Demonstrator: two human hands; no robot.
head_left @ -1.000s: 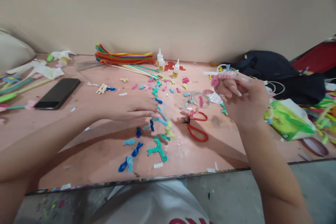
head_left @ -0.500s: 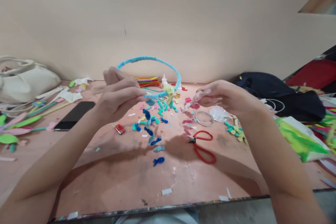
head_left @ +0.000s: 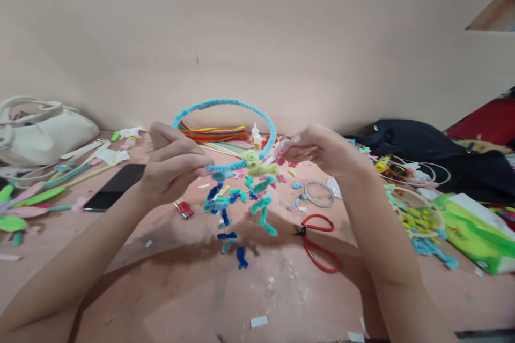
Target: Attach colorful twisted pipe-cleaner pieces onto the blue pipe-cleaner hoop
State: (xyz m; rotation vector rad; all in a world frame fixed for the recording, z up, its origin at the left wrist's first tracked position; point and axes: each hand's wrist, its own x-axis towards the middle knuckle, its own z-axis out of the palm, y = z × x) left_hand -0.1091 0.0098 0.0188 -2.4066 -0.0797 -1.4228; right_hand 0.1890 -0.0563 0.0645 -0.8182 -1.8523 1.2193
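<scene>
My left hand (head_left: 175, 163) pinches the near left side of a blue fuzzy-wrapped hoop (head_left: 270, 124), held up tilted above the table. From the hoop near those fingers hangs a strand of dark and light blue fish shapes (head_left: 241, 257). A yellow fuzzy piece (head_left: 253, 163) sits on the hoop's near right part, and a green strand (head_left: 263, 206) dangles below it. My right hand (head_left: 317, 153) has thumb and fingers pressed together on a whitish-pink end of a pink fuzzy strand (head_left: 280, 158), close beside the hoop's right side. Most of that strand is hidden behind the green one.
Red-handled scissors (head_left: 322, 246) lie right of centre, near a bare ring (head_left: 319, 194). A red lighter (head_left: 184, 209) and black phone (head_left: 116, 187) are on the left, a white handbag (head_left: 52, 131) behind. Pipe cleaners (head_left: 217, 134) and glue bottles (head_left: 256, 134) stand by the wall; a green packet (head_left: 475, 236) lies right.
My right hand has moved left with the pink strand, up to the hoop's right side. The hoop has swung slightly, and the green strand now hangs in clear view.
</scene>
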